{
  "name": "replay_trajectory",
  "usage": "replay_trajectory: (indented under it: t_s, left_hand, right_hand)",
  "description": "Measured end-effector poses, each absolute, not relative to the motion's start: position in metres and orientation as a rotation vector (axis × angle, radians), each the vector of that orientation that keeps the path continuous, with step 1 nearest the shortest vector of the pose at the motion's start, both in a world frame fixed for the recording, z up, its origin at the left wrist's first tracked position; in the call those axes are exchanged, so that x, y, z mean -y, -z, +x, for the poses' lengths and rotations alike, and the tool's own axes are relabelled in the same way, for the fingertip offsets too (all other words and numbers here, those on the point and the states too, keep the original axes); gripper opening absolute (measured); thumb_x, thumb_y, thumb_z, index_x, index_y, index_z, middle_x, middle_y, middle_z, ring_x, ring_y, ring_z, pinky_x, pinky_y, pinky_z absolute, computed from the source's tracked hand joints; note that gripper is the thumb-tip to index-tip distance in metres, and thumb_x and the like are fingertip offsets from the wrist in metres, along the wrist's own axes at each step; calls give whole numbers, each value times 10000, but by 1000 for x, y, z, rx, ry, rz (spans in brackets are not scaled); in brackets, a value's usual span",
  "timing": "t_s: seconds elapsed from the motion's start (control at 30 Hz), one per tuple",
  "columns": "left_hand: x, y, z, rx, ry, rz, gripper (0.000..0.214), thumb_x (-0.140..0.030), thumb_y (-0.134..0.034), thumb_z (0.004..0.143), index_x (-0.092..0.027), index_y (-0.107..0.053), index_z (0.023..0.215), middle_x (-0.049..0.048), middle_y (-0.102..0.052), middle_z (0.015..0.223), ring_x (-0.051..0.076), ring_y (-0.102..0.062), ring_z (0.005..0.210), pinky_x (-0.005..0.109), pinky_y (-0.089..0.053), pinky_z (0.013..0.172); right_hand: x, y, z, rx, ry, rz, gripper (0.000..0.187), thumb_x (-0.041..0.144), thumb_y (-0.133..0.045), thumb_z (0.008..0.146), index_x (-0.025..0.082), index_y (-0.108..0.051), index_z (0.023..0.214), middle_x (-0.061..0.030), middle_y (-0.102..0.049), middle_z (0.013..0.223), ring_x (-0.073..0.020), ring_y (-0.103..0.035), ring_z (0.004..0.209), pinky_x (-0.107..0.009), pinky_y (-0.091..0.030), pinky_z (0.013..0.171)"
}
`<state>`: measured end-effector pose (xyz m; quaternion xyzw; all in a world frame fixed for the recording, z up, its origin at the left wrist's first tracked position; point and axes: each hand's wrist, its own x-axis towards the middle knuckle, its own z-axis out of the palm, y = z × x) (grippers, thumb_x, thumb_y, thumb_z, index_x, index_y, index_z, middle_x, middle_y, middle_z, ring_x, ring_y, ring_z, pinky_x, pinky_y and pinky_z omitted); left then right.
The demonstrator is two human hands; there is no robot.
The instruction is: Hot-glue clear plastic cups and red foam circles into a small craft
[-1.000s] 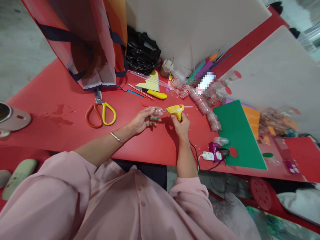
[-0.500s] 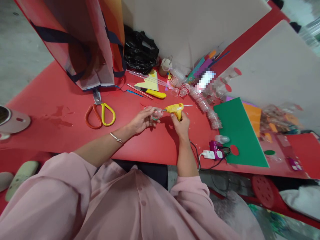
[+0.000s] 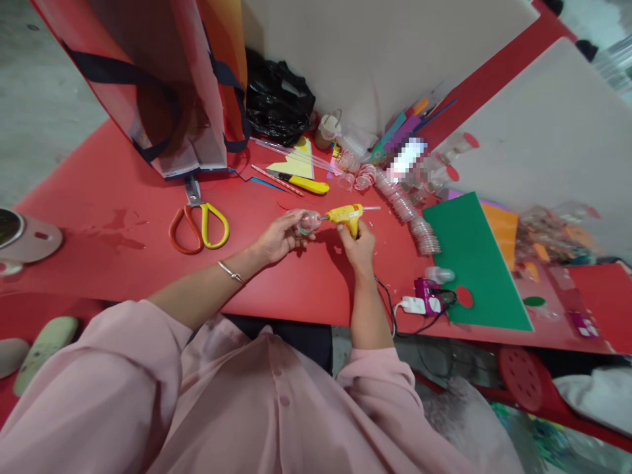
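Observation:
Above the red table [image 3: 276, 283], my left hand [image 3: 284, 238] is closed around a small clear plastic cup [image 3: 309, 222] lying on its side. A hint of green shows at the cup's lower edge. My right hand [image 3: 359, 247] grips a yellow hot glue gun [image 3: 348, 214] by its handle. The gun's nozzle points left, at or very near the cup; whether they touch I cannot tell. A clear glue stick [image 3: 372, 208] juts out of the gun's back end. Red-and-yellow-handled scissors [image 3: 198, 227] lie left of my hands.
A yellow utility knife [image 3: 309, 184] lies behind my hands. Stacked clear cups [image 3: 407, 214] run along the right. Beyond them are a green sheet [image 3: 486, 263] and a purple box with a white plug [image 3: 427, 299]. A large bag [image 3: 182, 99] stands back left; a mug [image 3: 29, 234] sits far left.
The cup in my left hand has turned or tilted slightly beside the nozzle. My right hand and the glue gun stay nearly still; the whole view shifts a touch.

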<state>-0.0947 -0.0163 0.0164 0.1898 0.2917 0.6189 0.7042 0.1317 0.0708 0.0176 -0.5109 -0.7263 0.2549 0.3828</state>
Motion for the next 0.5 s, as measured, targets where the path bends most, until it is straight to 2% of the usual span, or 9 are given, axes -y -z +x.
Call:
replay_trajectory:
  t_s: [0.5]
  left_hand:
    - [19,-16,-97,-685,-1271,444,276,-442,-644,1015,-176,-640,1090,93,-765,809,185,-703,588,259,-574,531]
  right_hand:
    - [-69,-21,131,1875,-645,-1311,425,635,-713,900,245,-563,822,65,-478,683,-144,-393,645,-312,-322,648]
